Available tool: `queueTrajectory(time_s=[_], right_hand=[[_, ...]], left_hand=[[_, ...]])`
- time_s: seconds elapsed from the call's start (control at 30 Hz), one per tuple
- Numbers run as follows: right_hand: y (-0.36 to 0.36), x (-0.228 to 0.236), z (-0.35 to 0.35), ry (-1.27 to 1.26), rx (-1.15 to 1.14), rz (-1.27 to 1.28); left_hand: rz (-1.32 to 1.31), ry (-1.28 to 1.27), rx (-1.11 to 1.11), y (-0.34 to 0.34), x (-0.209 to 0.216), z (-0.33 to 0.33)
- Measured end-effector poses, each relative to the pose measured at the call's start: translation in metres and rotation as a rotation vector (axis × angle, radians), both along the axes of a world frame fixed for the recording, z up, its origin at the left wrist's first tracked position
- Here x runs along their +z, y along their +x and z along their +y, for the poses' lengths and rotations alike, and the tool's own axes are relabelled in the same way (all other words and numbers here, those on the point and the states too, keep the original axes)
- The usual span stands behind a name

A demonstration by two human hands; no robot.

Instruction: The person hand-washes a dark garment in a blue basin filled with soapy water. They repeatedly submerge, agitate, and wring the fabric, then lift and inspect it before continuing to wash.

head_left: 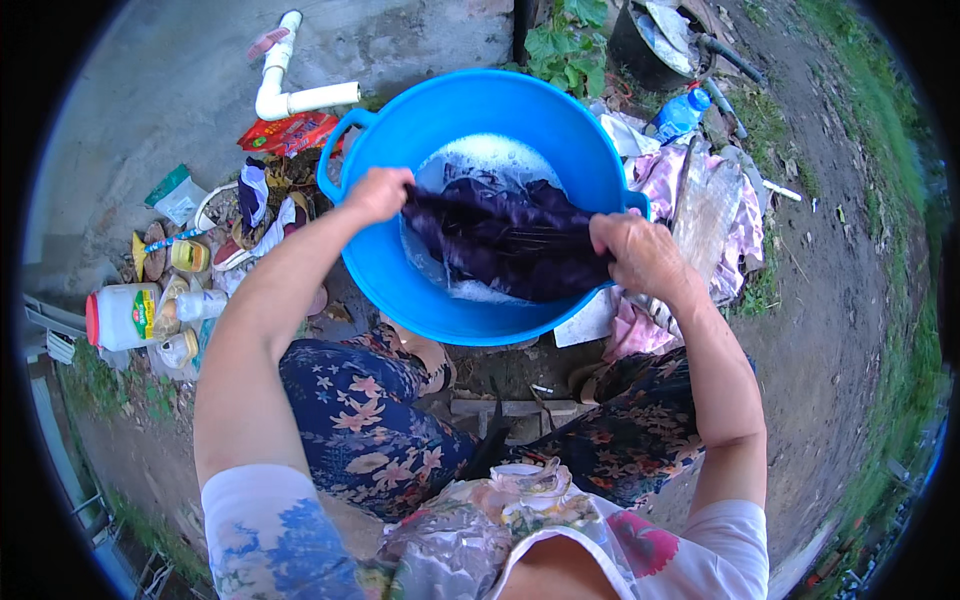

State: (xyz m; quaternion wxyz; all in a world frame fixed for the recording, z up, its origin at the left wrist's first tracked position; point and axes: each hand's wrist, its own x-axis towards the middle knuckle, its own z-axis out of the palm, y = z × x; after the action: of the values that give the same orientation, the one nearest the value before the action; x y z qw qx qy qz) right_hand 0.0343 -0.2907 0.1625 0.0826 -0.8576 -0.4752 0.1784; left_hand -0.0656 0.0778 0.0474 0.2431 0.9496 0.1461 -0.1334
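Note:
A dark purple wet garment [510, 245] is stretched between my two hands over a large blue plastic tub [420, 110]. My left hand [380, 194] is closed on its left end, near the tub's left rim. At the right end my right hand [632, 245] grips the cloth by the tub's right rim. Sudsy water [495, 152] with white foam shows behind the cloth, and more of the dark fabric lies in it. The lower part of the garment hides much of the tub's bottom.
Right of the tub, a wooden washboard [705, 205] lies against pink satin cloth [745, 245], with a blue bottle [680, 115] beyond. On the left are shoes [232, 250], a white jug with a red cap [125, 316] and small containers. A white pipe [310, 97] juts from the wall.

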Motion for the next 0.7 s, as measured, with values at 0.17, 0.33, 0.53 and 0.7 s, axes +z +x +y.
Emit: queueTrajectory(time_s=[0.17,0.33,0.53,0.7], right_hand=[[-0.001,0.026,0.042,0.419,-0.234,0.077],[0.009,0.063,0.108,0.672,-0.174,0.239],[0.013,0.155,0.139,0.906,-0.184,0.292],[0.003,0.252,0.176,1.140,-0.155,0.496]], left_hand=[[-0.335,-0.448,0.162,0.025,0.129,-0.025],[-0.637,-0.352,-0.298,0.045,0.210,-0.093],[-0.813,-0.705,-0.100,-0.004,0.211,-0.041],[0.162,-1.239,0.174,-0.062,0.134,0.008]])
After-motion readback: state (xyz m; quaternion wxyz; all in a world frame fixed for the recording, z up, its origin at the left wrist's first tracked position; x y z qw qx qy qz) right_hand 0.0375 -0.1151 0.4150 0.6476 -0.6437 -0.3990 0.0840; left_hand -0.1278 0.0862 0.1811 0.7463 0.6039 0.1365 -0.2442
